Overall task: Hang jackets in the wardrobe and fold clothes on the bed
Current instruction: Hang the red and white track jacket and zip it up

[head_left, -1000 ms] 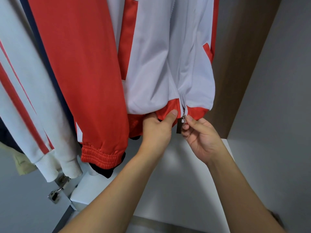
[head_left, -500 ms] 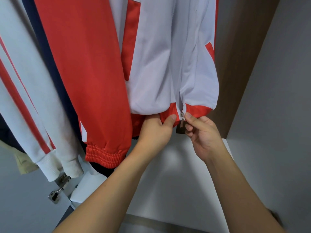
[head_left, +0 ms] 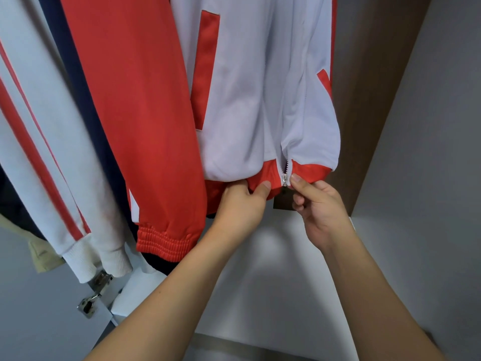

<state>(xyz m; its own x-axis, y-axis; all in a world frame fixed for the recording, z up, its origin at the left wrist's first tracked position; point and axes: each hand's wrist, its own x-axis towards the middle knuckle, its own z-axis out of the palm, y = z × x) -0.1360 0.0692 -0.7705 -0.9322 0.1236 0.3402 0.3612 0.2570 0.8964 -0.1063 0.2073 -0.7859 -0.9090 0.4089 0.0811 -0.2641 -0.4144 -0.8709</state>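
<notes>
A red and white jacket [head_left: 242,105] hangs in the wardrobe, its red sleeve [head_left: 145,142] down the left side. My left hand [head_left: 242,204] grips the red hem just left of the zip. My right hand [head_left: 320,204] pinches the silver zip slider [head_left: 285,179] at the bottom of the front opening. The zip is joined only at the hem; above it the two white front panels lie close together.
Another white garment with red stripes [head_left: 46,152] and a dark blue one [head_left: 86,100] hang to the left. A beige piece [head_left: 44,259] shows beneath them. The brown wardrobe side wall [head_left: 369,100] stands on the right, a white shelf [head_left: 273,269] below, a door hinge [head_left: 95,295] lower left.
The slider has climbed a little up the hem band and both hands have risen slightly with it. The jacket's lower front edges have drawn together.
</notes>
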